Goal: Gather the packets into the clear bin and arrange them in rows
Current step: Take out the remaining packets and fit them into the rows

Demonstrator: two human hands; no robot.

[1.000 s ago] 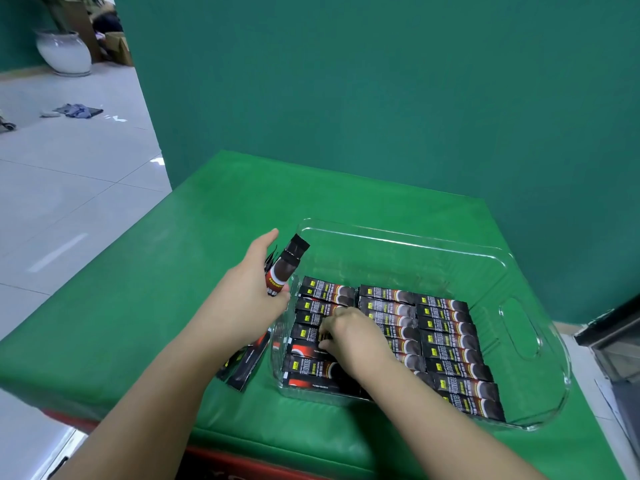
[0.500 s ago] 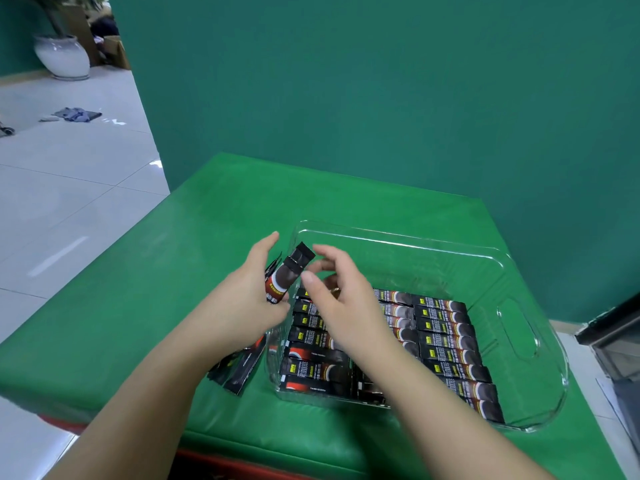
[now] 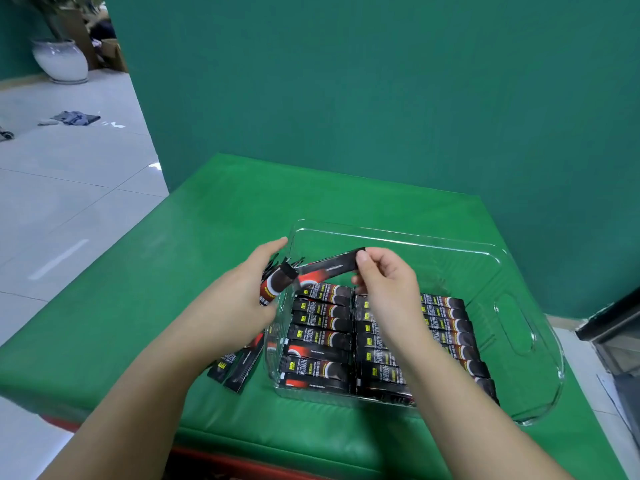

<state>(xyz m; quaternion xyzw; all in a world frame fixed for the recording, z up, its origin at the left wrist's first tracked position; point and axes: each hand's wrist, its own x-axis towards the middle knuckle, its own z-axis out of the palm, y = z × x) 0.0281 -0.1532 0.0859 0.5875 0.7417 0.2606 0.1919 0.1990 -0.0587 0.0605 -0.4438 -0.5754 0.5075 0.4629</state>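
Left hand (image 3: 239, 299) curled round a small bunch of packets (image 3: 277, 285), just left of the clear bin (image 3: 519, 344). Right hand (image 3: 384, 289) above the bin, thumb and fingers pinching one end of a single packet (image 3: 332, 265). Other end of that packet near the bunch, maybe touching it; hard to tell. Many dark packets in rows (image 3: 322, 327) flat on the bin floor. A few loose packets (image 3: 235, 367) on the green table (image 3: 173, 258), just left of the bin.

Even, bright indoor light, soft shadows, floor glare at left, wide-angle edge bending, slight blur
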